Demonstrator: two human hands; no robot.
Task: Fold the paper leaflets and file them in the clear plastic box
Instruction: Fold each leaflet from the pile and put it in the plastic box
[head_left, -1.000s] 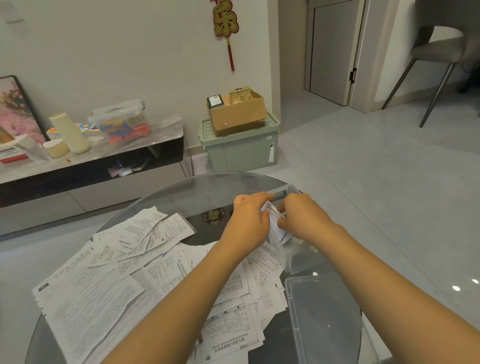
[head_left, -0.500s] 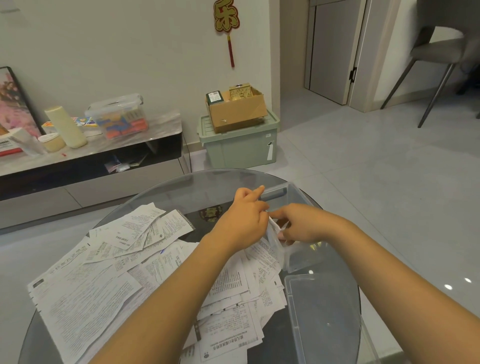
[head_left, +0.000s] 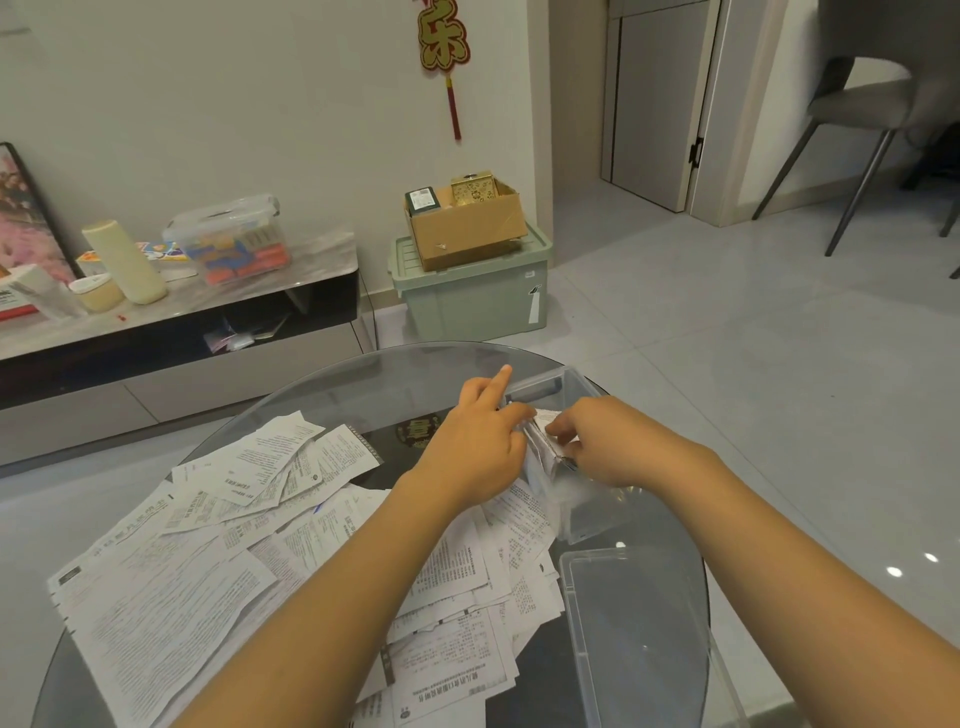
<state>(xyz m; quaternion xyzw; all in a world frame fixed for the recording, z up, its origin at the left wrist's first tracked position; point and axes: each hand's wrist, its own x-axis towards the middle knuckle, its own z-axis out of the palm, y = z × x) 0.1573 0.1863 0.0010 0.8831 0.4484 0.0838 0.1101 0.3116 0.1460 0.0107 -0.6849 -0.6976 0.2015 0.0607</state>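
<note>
My hands have dropped lower over the clear plastic box (head_left: 582, 415) than they were 1 second ago, when they worked the paper up in the air. Now the folded leaflets (head_left: 545, 452) stand on edge at the box's left wall, so I judge the folding of this 1 is finished and I am filing it.

My right hand (head_left: 608, 441) curls its fingers over the top edge of the folded leaflets and pinches them, pressing them down into the box. My left hand (head_left: 478, 436) sits against the outer side of the bundle; its index finger has lifted and points out straight, while the other fingers bend toward the paper. I cannot tell for sure whether they grip it or only steady it.

The box stands on the far right part of the round glass table (head_left: 332, 384), and its lid (head_left: 623, 623) lies flat just in front of it, near the table's edge.

The loose leaflets (head_left: 208, 561) are spread in a big overlapping heap across the left half of the table, unfolded, so most of the job is ahead of me.
</note>
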